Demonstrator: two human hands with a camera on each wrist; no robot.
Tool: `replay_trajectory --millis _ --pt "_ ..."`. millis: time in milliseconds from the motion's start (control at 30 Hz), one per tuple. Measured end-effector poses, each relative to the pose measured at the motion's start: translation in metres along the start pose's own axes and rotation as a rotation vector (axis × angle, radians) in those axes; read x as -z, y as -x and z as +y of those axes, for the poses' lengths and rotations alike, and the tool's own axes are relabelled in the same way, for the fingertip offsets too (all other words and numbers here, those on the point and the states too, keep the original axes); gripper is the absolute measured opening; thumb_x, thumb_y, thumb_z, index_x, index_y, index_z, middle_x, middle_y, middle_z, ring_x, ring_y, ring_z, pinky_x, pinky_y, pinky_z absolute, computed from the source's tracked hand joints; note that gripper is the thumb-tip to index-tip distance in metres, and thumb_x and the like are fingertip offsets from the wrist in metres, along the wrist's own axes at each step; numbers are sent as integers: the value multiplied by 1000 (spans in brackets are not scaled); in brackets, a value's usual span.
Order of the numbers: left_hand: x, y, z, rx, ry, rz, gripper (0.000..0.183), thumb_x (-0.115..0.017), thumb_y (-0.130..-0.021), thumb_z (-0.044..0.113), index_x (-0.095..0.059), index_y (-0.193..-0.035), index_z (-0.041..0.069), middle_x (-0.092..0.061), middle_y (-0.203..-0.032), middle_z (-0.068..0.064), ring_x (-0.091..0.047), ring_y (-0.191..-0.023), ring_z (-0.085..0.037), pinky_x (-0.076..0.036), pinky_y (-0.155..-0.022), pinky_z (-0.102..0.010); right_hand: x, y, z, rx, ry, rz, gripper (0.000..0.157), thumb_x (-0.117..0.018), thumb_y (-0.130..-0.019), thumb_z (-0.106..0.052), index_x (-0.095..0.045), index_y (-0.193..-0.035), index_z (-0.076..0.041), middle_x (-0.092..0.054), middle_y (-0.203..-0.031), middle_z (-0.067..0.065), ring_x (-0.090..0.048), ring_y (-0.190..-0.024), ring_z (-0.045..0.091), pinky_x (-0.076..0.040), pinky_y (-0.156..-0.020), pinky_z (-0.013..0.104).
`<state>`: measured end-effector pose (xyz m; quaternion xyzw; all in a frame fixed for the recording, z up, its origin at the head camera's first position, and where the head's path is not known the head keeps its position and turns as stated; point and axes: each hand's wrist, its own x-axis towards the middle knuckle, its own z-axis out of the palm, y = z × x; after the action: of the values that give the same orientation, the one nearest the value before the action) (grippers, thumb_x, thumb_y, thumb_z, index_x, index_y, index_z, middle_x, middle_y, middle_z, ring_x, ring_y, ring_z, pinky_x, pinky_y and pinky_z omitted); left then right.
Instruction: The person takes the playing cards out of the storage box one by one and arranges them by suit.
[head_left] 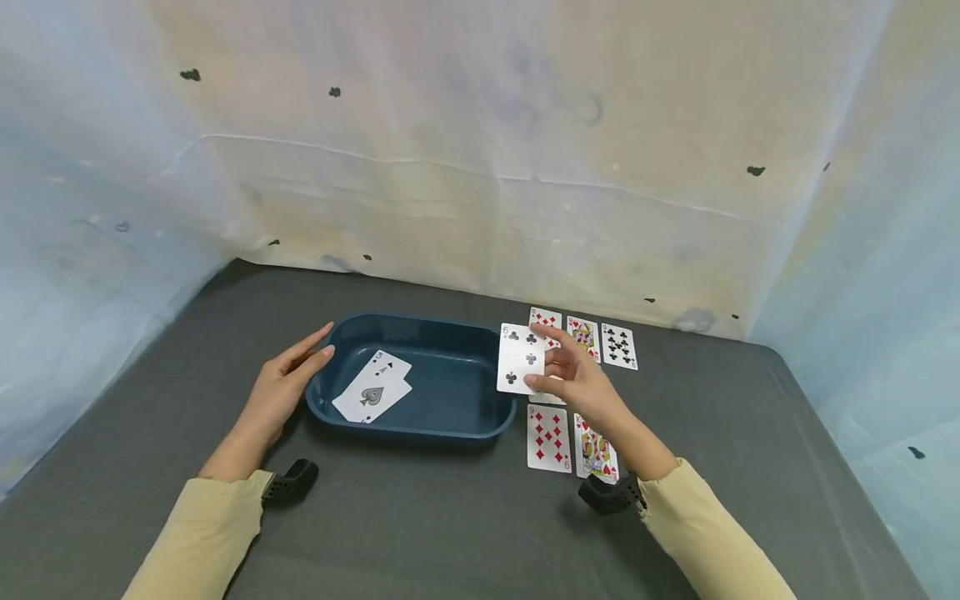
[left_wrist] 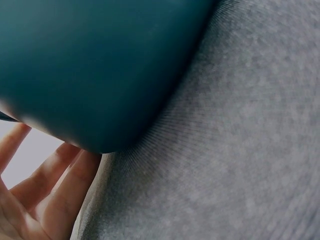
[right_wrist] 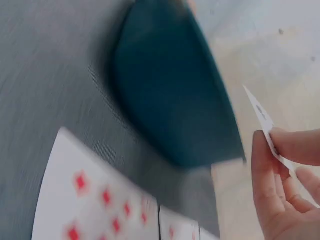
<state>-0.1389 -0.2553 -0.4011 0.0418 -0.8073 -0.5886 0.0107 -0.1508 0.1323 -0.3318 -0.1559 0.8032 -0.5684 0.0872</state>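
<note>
My right hand pinches a six of clubs between thumb and fingers, beside the right rim of a dark blue tray. In the right wrist view the pinched card appears nearly edge-on. Inside the tray's left part lie an ace of spades and another card partly under it. At the tray's left end, my left hand touches the rim with extended fingers and thumb. The left wrist view shows its fingers against the tray's outer wall.
Right of the tray, face-up cards lie in rows: a nine of diamonds, a face card, a red diamond card, a queen-like card and a black-suit card. My right hand partly covers others. Cloth walls border the grey table.
</note>
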Motion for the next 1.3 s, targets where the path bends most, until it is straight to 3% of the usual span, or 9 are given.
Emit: replay_trajectory --millis 100,200,567,700,867,933,1100,1200,1300 --pt "3 1 0 -3 -9 10 58 -51 -96 51 -36 -148 32 -36 -150 -16 -37 -129 -32 -37 -96 -45 14 2 8 1 40 42 67 -69 -86 -3 -39 -145 -13 -52 -86 5 -57 -73 10 -50 -70 32" --pt "4 2 0 7 -24 13 58 -50 -96 51 -34 -149 33 -35 -151 -16 -38 -126 -31 -37 -86 -37 28 6 18 -19 94 79 64 -68 -88 -5 -39 -145 -11 -49 -88 5 -54 -71 7 -49 -68 30" --pt "3 3 1 25 -19 0 59 -49 -96 53 -33 -149 34 -35 -151 -16 -38 -123 -31 -36 -80 -32 71 27 51 -76 262 221 59 -66 -89 -5 -42 -143 -5 -52 -87 5 -55 -72 4 -48 -67 29" --pt "3 3 1 20 -15 0 58 -49 -96 52 -33 -149 34 -33 -152 -16 -37 -126 -32 -36 -83 -36 85 35 63 -90 331 237 57 -66 -90 -7 -42 -142 -4 -51 -85 6 -51 -67 3 -43 -60 25" --pt "2 3 1 5 5 -5 60 -49 -96 53 -33 -150 33 -28 -156 -13 -31 -136 -35 -34 -100 -52 97 43 73 -122 380 252 58 -66 -90 -9 -42 -142 -3 -50 -85 8 -47 -64 3 -41 -57 23" --pt "2 3 1 4 5 -5 60 -49 -96 53 -33 -149 33 -29 -155 -14 -32 -135 -36 -34 -99 -52 101 46 74 -132 391 252 59 -67 -90 -10 -41 -143 -3 -50 -85 8 -46 -63 4 -40 -56 23" --pt "0 2 1 11 -15 -2 60 -48 -95 55 -33 -149 34 -33 -153 -16 -36 -129 -34 -35 -86 -39 109 51 75 -151 420 243 60 -67 -90 -11 -41 -143 -3 -50 -84 7 -43 -61 4 -37 -54 23" --pt "-1 2 1 2 -11 1 61 -49 -95 55 -33 -149 33 -33 -153 -16 -35 -131 -35 -37 -93 -46 113 54 77 -167 449 240 58 -67 -90 -12 -43 -142 -1 -50 -83 7 -42 -60 4 -37 -54 24" --pt "-2 2 1 -12 -4 3 61 -50 -95 53 -34 -149 31 -32 -153 -15 -33 -135 -37 -32 -103 -57 117 55 80 -182 515 235 55 -67 -90 -13 -46 -138 0 -52 -83 8 -43 -62 4 -37 -55 24"
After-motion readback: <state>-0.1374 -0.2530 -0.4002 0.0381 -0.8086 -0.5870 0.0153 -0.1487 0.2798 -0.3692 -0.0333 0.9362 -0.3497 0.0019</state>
